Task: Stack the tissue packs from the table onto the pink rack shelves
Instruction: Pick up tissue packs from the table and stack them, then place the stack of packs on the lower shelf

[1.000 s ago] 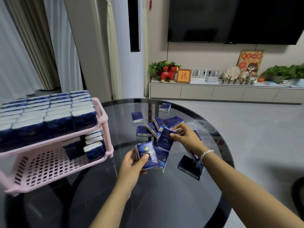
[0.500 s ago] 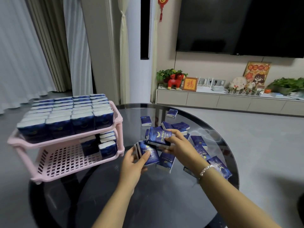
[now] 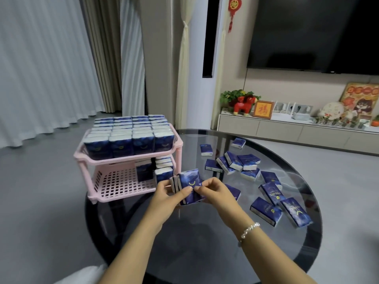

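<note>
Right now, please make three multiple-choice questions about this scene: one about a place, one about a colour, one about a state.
1. Where do the loose tissue packs lie?
A. On the glass table
B. On the floor
C. On the TV cabinet

2. What colour is the rack?
A. White
B. Pink
C. Green

3. How full is the top shelf?
A. Bare
B. Holds one pack
C. Packed in rows

Answers:
1. A: the packs are scattered on the round glass table, to the right of both hands.
2. B: its frame and grid shelves are pink.
3. C: blue packs fill it side by side, while the lower shelf holds only a few at its right end.
</note>
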